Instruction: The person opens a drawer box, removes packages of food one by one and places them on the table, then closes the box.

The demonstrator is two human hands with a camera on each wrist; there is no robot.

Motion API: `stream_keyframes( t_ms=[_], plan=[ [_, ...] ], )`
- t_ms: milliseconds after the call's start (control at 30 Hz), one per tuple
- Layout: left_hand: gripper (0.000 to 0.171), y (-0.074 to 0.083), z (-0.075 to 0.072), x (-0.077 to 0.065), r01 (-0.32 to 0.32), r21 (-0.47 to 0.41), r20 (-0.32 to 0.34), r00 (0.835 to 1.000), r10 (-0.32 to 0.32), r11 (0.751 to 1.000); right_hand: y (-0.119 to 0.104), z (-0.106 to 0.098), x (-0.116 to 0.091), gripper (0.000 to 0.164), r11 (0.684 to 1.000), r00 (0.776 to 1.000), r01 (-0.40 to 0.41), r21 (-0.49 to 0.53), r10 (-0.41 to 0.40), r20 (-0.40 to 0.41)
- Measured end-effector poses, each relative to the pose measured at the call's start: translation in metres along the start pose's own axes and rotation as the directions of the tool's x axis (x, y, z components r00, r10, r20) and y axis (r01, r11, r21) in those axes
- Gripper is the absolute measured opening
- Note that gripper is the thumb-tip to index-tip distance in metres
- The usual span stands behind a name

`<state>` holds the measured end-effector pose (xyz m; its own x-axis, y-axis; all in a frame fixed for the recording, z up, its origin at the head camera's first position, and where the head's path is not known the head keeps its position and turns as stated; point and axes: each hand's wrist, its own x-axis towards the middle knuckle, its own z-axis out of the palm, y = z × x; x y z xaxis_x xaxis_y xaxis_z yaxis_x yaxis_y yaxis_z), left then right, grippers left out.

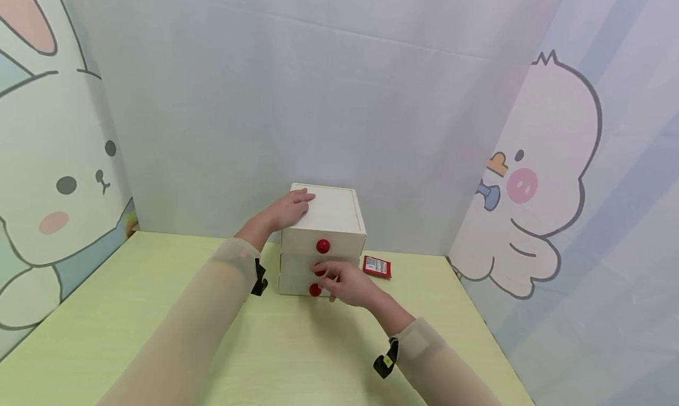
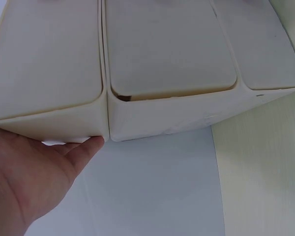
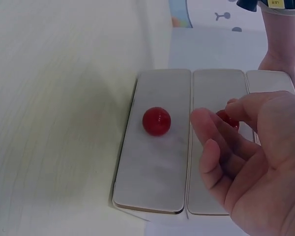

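Note:
A white three-drawer box (image 1: 331, 208) stands on the table, with a round red knob on each drawer. My left hand (image 1: 288, 210) rests on the box's top at the left edge; in the left wrist view its thumb lies along the side by the upper drawer. At the middle drawer (image 3: 209, 191), my right hand (image 1: 350, 283) has thumb and fingers about the red knob (image 3: 230, 119) and pinches it. The bottom knob (image 3: 156, 121) is untouched, and so is the top knob (image 1: 323, 246). All the drawers look closed.
To the right of the box a small red packet (image 1: 377, 267) with a white label lies on the pale yellow-green table (image 1: 276, 359). A grey-white curtain (image 1: 318, 99) hangs behind the box. Cartoon-printed cloth (image 1: 562, 176) walls in both sides.

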<state>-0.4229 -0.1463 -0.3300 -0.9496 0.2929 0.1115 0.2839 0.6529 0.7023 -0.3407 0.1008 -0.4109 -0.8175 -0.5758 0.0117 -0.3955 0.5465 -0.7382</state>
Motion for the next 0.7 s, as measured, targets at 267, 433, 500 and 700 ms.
stream_keyframes(
  t_ms=[267, 433, 500, 700],
  plan=[
    [0.058, -0.002, 0.001, 0.001, 0.001, 0.001, -0.008, 1.0, -0.001, 1.0, 0.005, 0.003, 0.008, 0.032, 1.0, 1.0, 0.015, -0.012, -0.015, -0.012],
    [0.06, -0.002, 0.0, 0.0, -0.001, 0.021, -0.002, 1.0, 0.001, 1.0, 0.007, 0.006, 0.013, 0.033, 1.0, 1.0, -0.021, -0.003, 0.021, -0.003],
    [0.06, -0.002, 0.0, 0.0, -0.001, 0.021, -0.003, 1.0, 0.001, 1.0, 0.007, 0.007, 0.014, 0.032, 1.0, 1.0, -0.028, 0.005, 0.028, -0.006],
    [0.059, -0.002, 0.0, 0.0, -0.002, 0.009, -0.004, 1.0, 0.002, 1.0, 0.008, 0.011, 0.017, 0.027, 1.0, 0.999, -0.024, -0.001, 0.024, -0.043]
  ],
)
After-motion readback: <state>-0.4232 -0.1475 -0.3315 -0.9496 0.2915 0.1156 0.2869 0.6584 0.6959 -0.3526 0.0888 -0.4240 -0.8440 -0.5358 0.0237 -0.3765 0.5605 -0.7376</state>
